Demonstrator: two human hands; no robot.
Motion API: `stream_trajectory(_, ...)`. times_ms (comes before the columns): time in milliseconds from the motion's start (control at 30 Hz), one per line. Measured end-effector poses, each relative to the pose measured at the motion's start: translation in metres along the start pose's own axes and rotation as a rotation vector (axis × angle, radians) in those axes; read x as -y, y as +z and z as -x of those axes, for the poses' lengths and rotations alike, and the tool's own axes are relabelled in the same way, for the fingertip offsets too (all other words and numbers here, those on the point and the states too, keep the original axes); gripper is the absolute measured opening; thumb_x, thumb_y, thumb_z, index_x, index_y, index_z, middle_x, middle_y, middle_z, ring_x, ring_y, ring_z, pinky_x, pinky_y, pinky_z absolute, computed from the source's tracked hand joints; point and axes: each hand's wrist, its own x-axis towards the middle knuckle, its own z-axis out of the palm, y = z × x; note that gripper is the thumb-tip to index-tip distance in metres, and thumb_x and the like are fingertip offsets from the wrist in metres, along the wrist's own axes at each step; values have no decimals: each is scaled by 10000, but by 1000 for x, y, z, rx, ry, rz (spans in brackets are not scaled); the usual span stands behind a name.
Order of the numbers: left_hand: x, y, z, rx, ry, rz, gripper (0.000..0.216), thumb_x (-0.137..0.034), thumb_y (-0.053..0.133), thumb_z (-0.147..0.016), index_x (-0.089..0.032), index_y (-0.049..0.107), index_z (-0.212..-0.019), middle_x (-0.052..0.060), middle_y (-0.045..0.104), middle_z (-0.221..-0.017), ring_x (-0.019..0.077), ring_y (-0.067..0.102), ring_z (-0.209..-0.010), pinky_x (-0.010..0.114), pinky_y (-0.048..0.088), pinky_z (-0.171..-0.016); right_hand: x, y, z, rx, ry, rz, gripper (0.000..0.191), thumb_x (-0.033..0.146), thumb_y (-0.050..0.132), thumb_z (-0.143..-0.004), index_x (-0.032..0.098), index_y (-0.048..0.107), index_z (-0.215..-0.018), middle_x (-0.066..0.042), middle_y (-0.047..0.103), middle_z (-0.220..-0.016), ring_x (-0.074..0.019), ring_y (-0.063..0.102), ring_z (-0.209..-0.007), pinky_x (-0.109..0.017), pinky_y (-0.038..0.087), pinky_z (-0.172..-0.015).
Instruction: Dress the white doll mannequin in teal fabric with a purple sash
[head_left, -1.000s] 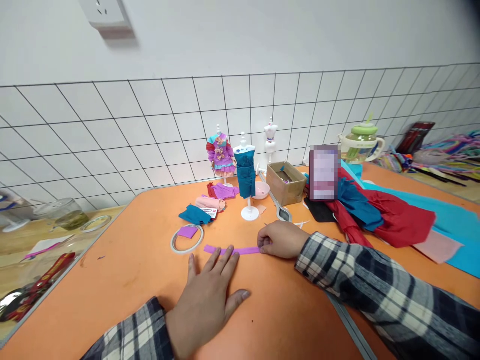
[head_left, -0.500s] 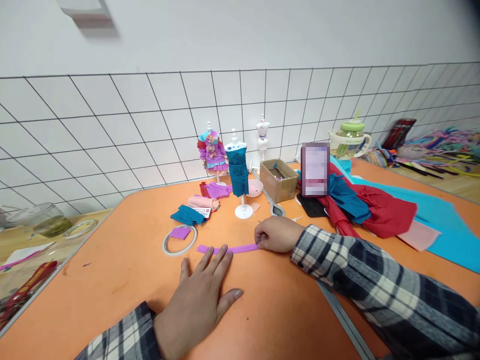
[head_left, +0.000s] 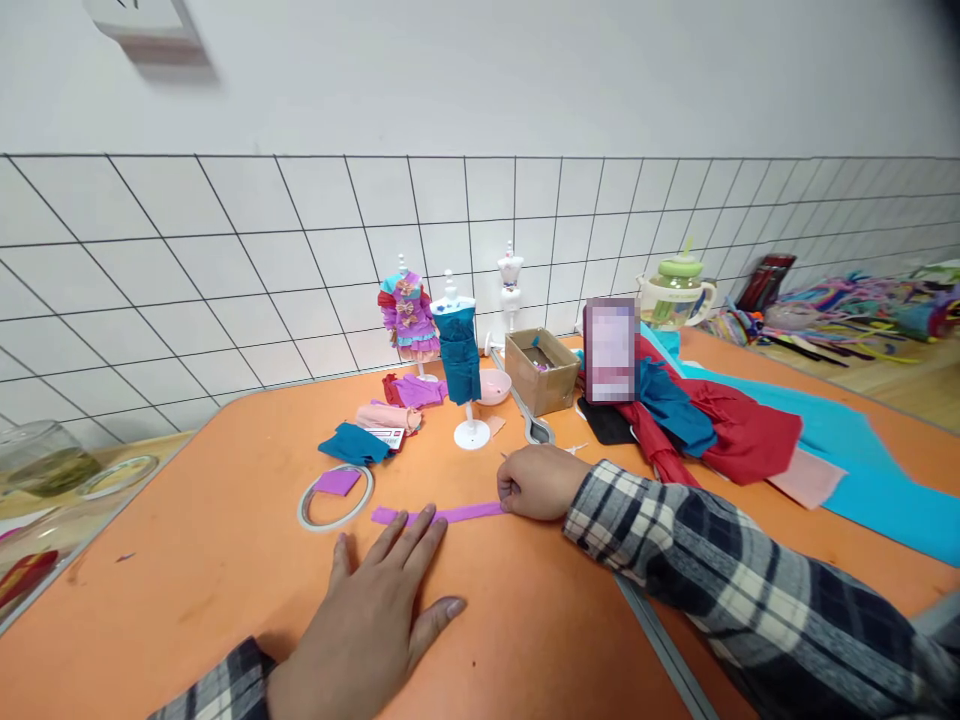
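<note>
A thin purple paper strip lies flat on the orange table. My left hand rests palm down, fingers stretched out, with the fingertips pressing on the strip's left part. My right hand is closed in a pinch on the strip's right end. Just left of the strip lies a white tape ring with a purple scrap inside it.
Behind the strip stand a small mannequin in a teal dress, one in a purple dress and a bare white one. A cardboard box, scissors, a pink bowl, folded scraps and red and blue cloth lie around.
Both hands keep their hold on the strip. The view has swung slightly right and up, so everything sits a little further left in the picture.
</note>
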Motion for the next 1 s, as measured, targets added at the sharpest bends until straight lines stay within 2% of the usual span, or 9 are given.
stream_trajectory(167, 4, 4, 1, -8, -4, -29, 685, -629, 343, -930, -287, 246, -1515, 89, 261, -1569, 387, 273, -1439, 768, 216, -1046, 0, 2, -1, -17, 8, 21, 168, 353, 590, -778, 272, 727, -830, 7, 751, -910, -202, 662, -866, -275, 416, -676)
stream_trajectory(267, 3, 14, 3, -160, 53, -112, 660, -550, 392, -939, -264, 266, -1520, 102, 284, -1566, 404, 265, -1437, 761, 212, -1061, 1, 2, -2, -15, 2, 28, 162, 320, 587, -769, 261, 730, -819, -1, 754, -891, -201, 669, -856, -272, 421, -685)
stream_trajectory(333, -3, 22, 2, -268, 214, -161, 594, -338, 388, -956, -235, 263, -1528, 96, 285, -1573, 345, 270, -1449, 656, 228, -1135, 2, 2, -3, -6, -5, 25, 163, 318, 597, -763, 254, 735, -821, -11, 755, -890, -200, 672, -852, -265, 423, -679)
stream_trajectory(400, -13, 29, -3, -309, 354, -182, 653, -115, 352, -890, -191, 262, -1532, 99, 275, -1579, 265, 270, -1458, 480, 301, -1170, 2, 1, -4, 2, -11, 18, 174, 336, 606, -762, 252, 740, -833, -19, 756, -897, -200, 672, -851, -259, 421, -668)
stream_trajectory(467, -25, 35, -12, -304, 340, -204, 677, -36, 329, -843, -108, 291, -1515, 153, 272, -1572, 262, 275, -1453, 424, 354, -1150, 2, 1, -4, 11, -13, 8, 189, 356, 612, -764, 251, 744, -848, -22, 757, -906, -196, 672, -840, -253, 418, -651)
stream_trajectory(533, -36, 39, -23, -295, 315, -223, 596, -52, 329, -865, -20, 377, -1458, 222, 337, -1528, 299, 328, -1425, 443, 374, -1136, 1, 1, -4, 18, -15, -2, 195, 364, 613, -769, 253, 745, -859, -20, 757, -911, -186, 670, -823, -246, 413, -636)
stream_trajectory(633, -47, 39, -35, -294, 279, -204, 498, -185, 323, -966, 5, 440, -1412, 247, 415, -1479, 320, 387, -1394, 470, 368, -1136, 0, 1, -4, 18, -20, -12, 183, 347, 609, -773, 252, 742, -856, -15, 756, -906, -181, 665, -819, -245, 401, -628)
stream_trajectory(767, -50, 29, -35, -237, 220, -102, 533, -318, 353, -996, 3, 445, -1412, 249, 447, -1459, 327, 436, -1363, 461, 373, -1130, -2, -1, -2, 22, -29, -32, 183, 344, 617, -777, 239, 744, -855, -18, 753, -887, -179, 662, -809, -245, 378, -602)
stream_trajectory(1000, -44, 19, -27, -167, 241, -52, 537, -282, 385, -979, -47, 379, -1462, 192, 391, -1515, 301, 397, -1393, 462, 352, -1144, -10, -3, 4, 58, -80, -92, 326, 516, 644, -784, 239, 733, -929, 3, 744, -872, -138, 648, -770, -214, 379, -584)
